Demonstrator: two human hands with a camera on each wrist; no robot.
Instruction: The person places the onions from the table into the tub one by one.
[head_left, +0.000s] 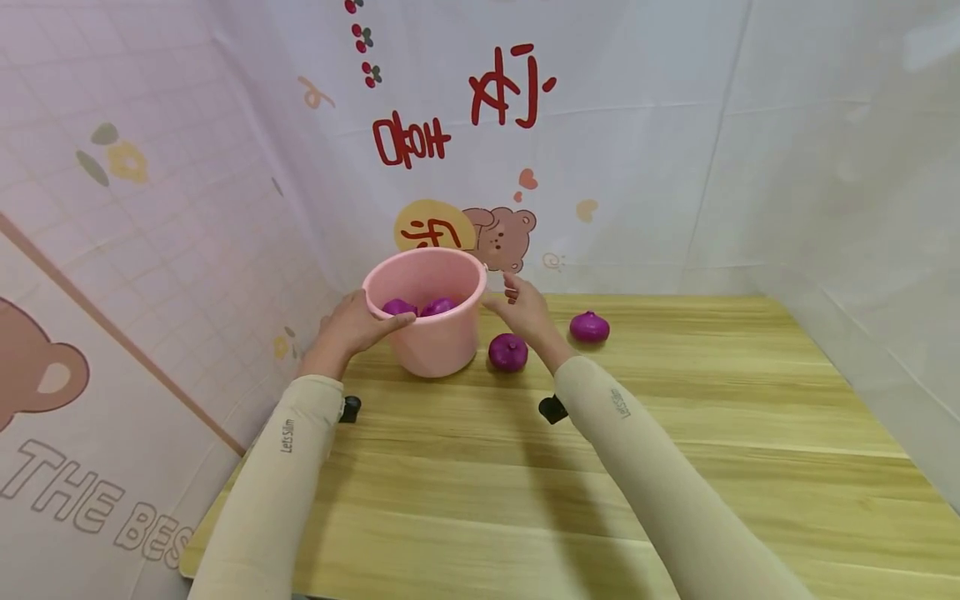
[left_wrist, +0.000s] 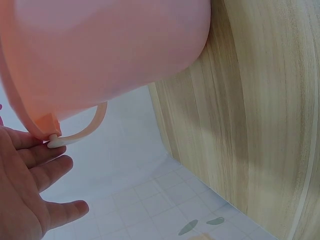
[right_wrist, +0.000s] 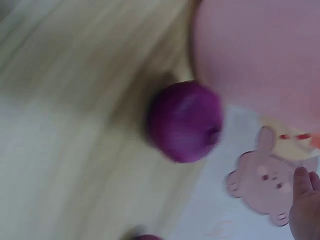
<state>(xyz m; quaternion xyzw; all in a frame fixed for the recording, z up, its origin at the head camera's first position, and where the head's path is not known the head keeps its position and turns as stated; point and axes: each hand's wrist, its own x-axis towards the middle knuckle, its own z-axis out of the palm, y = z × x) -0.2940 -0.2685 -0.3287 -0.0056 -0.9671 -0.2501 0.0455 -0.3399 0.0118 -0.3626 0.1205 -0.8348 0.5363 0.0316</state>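
A pink bucket (head_left: 438,346) stands at the back left of the wooden table, with two purple onions (head_left: 440,307) visible inside. My left hand (head_left: 352,321) is at the bucket's left rim, its thumb reaching along the front. In the left wrist view, its fingertips (left_wrist: 62,162) are right at the rim by the white handle, loosely spread. Just right of the bucket, my right hand (head_left: 525,312) is raised with nothing in it, fingers loosely bent. One onion (head_left: 508,352) sits on the table below this hand, close to the bucket. Another onion (head_left: 589,327) lies farther right.
Two small black objects stand on the table (head_left: 720,467), one (head_left: 553,409) by the right forearm, the other (head_left: 350,408) by the left. Printed cloth walls (head_left: 637,167) enclose the table at the back and both sides.
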